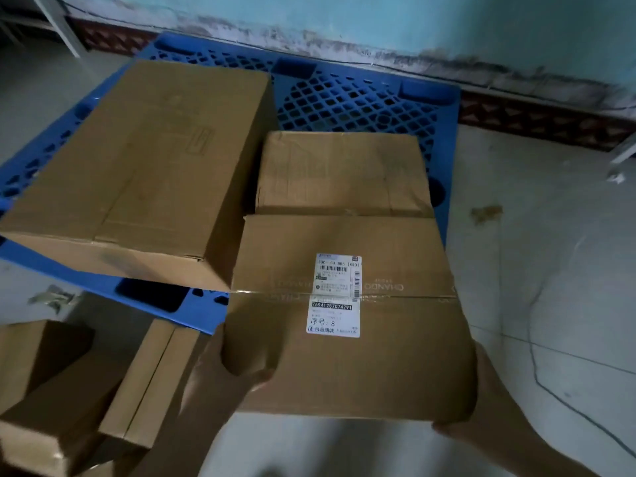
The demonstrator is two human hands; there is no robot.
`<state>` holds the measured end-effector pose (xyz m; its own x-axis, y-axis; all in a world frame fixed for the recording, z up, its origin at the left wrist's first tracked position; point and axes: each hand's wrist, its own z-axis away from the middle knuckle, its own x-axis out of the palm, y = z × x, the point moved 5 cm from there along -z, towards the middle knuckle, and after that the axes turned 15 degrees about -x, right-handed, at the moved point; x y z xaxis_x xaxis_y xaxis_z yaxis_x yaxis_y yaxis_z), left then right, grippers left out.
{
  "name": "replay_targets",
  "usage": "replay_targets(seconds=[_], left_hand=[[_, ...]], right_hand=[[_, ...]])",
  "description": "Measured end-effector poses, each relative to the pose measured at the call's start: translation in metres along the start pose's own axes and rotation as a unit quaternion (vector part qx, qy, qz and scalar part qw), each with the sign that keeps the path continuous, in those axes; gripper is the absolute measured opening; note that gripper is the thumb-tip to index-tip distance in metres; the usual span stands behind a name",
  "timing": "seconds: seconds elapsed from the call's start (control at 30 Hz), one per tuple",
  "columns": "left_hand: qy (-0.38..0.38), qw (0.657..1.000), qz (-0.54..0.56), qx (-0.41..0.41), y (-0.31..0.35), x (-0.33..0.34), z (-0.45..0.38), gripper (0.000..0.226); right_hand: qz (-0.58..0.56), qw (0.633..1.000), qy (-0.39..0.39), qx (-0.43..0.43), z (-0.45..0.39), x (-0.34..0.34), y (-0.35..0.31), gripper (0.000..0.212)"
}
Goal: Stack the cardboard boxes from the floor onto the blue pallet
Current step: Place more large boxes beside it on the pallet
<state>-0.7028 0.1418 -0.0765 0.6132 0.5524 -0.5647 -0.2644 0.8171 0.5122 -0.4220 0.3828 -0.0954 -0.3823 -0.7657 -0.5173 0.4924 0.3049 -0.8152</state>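
While clasping the labelled box (347, 315), left hand (220, 380), right hand (481, 407).

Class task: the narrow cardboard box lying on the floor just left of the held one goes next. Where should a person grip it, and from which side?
Take the narrow box by its two long side faces, reaching down from above. It lies flat, long and slim, between the pallet and other boxes, so its top is probably easiest to reach.

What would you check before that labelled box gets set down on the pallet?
1. Both hands grip: left hand and right hand clasp the labelled box: ok.
2. Box sealed, tape across the top: ok.
3. Free space on the blue pallet: only behind the small box: ok.
4. Large box sits flat: cannot tell.
5. Labelled box resting or in the air: cannot tell.
6. Boxes on floor remain: not ok.
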Motion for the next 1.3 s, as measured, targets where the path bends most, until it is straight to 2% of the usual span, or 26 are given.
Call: replay_targets(seconds=[0.1,0.17,0.2,0.27,0.37,0.6,0.7,0.87,1.0,1.1,1.3], left_hand=[[-0.013,0.994,-0.086,0.061,0.003,0.008,-0.010,0.131],[-0.016,0.971,-0.211,0.114,0.000,0.013,-0.009,0.145],[-0.015,0.951,-0.282,0.123,-0.001,0.014,-0.009,0.144],[0.027,0.921,-0.355,0.159,-0.002,0.012,-0.010,0.136],[0.084,0.902,-0.362,0.219,0.011,0.005,-0.011,0.126],[0.167,0.828,-0.428,0.322,0.061,0.009,-0.029,0.087],[0.178,0.830,-0.442,0.290,0.075,0.000,-0.044,0.083],[0.255,0.794,-0.498,0.238,0.081,-0.027,-0.070,0.098],[0.255,0.821,-0.470,0.201,0.087,-0.040,-0.081,0.122],[0.239,0.833,-0.455,0.204,0.086,-0.048,-0.088,0.127],[0.228,0.796,-0.503,0.248,0.061,-0.073,-0.092,0.122]], right_hand=[[-0.015,0.999,0.038,0.021,-0.004,0.019,-0.015,0.136],[-0.006,0.999,0.047,0.023,-0.002,0.031,-0.009,0.136],[0.029,0.998,0.059,0.011,0.000,0.032,-0.015,0.138],[0.078,0.993,0.090,-0.018,-0.001,0.030,-0.023,0.141],[0.106,0.985,0.116,-0.077,-0.009,0.033,-0.033,0.135],[0.073,0.981,0.164,-0.078,-0.041,0.040,-0.034,0.134],[0.081,0.976,0.190,-0.076,-0.054,0.047,-0.040,0.133],[0.100,0.976,0.187,-0.057,-0.067,0.051,-0.050,0.134],[0.107,0.978,0.172,-0.037,-0.071,0.051,-0.054,0.137],[0.112,0.978,0.175,-0.028,-0.074,0.053,-0.059,0.138],[0.069,0.980,0.185,0.000,-0.075,0.066,-0.074,0.137]])
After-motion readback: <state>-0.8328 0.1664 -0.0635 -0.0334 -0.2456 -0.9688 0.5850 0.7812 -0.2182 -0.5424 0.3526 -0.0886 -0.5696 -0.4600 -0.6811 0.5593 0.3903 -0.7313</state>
